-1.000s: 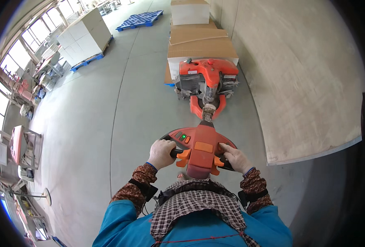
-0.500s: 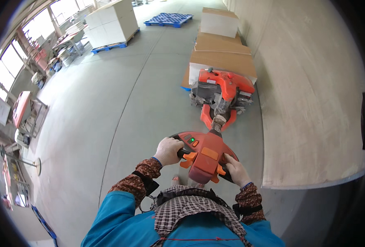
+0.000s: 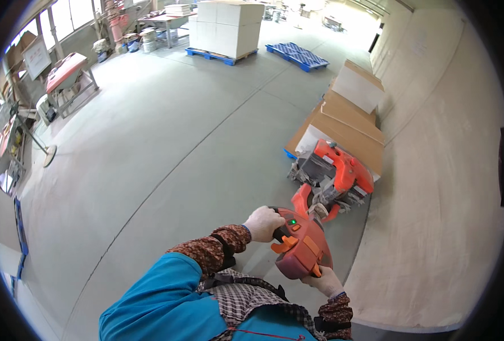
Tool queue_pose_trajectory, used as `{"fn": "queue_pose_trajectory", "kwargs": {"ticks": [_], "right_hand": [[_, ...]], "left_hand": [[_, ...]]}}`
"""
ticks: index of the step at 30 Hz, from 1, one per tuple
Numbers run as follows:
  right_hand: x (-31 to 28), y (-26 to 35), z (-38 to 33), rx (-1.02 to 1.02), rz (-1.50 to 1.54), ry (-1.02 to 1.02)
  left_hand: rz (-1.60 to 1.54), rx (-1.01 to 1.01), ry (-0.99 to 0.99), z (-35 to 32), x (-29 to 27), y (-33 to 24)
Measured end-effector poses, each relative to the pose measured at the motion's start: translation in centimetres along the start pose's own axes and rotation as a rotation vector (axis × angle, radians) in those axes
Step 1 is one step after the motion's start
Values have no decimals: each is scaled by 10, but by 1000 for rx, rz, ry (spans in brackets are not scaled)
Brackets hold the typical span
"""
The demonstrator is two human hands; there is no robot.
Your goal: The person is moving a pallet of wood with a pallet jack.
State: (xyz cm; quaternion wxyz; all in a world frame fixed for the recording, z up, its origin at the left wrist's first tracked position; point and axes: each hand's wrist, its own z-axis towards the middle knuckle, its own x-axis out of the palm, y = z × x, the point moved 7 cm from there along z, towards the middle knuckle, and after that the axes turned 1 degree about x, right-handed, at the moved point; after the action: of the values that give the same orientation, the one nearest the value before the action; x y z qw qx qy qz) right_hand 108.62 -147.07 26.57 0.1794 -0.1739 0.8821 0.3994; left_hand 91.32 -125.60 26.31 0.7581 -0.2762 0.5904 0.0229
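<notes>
Both my hands, in white knit gloves, are on the control handle of a red-orange electric pallet truck. My left hand is wrapped round the black left grip, beside an orange lever and a small green light. My right hand closes on the right grip, close to the other orange lever; its fingers are partly hidden by the handle head. The truck's body stands ahead and to the right, against a load of white and brown cardboard boxes on a blue pallet.
A pale wall runs close along the right side. Ahead stand a stack of white boxes on a blue pallet and a bare blue pallet. A red-topped table and a round-based stand are at the left.
The handle, truck and boxes have shifted right and lower in view, and the handle now tilts. My view has turned left. Both hands keep hold of the grips.
</notes>
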Motion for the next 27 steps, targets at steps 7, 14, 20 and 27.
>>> {"fn": "queue_pose_trajectory", "kwargs": {"ticks": [7,14,20,27], "right_hand": [[111,93,62,-18,-11,-5],[117,95,97,-87,-79,-99],[159,79,82,-112,-157,-193],[-11,28,-10,-83,-191,-185]], "left_hand": [[-23,8,27,-80,-57,130],[-98,46,27,-72,-38,162],[-52,67,74,-108,-16,161],[-30,9,-39,-9,-28,2]]}}
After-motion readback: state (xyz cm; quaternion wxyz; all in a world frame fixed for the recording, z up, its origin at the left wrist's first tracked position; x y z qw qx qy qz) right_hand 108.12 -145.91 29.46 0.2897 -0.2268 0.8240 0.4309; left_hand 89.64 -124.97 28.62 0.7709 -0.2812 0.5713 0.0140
